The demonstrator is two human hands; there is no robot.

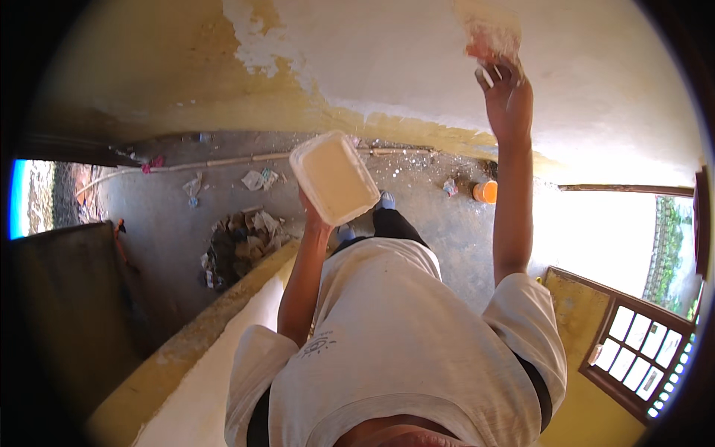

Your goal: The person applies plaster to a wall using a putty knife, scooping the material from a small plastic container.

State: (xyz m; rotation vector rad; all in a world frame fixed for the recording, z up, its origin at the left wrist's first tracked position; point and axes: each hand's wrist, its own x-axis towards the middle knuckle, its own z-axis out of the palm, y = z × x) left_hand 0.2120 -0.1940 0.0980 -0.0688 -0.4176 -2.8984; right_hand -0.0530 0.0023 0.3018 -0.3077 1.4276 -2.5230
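My left hand (317, 213) grips a white rectangular plastic tub (299, 173) by its near side, well above the floor. Cream-coloured paint (339, 179) shows inside it; most of my left fingers are hidden under the tub. Stretched far up and forward, my right hand (511, 100) has its fingers bent around a reddish paintbrush (488, 48). Motion smears the brush, and its exact outline is hard to make out. It is against the wall (395, 59), where pale paint covers the right part and old yellow shows on the left.
On the floor lie a long bamboo pole (253, 159), plastic scraps (259, 179) and a heap of rubbish (242, 242). An orange bucket (485, 192) stands near the wall's foot. A low yellow wall (194, 346) runs at left; a paned window (640, 350) is at right.
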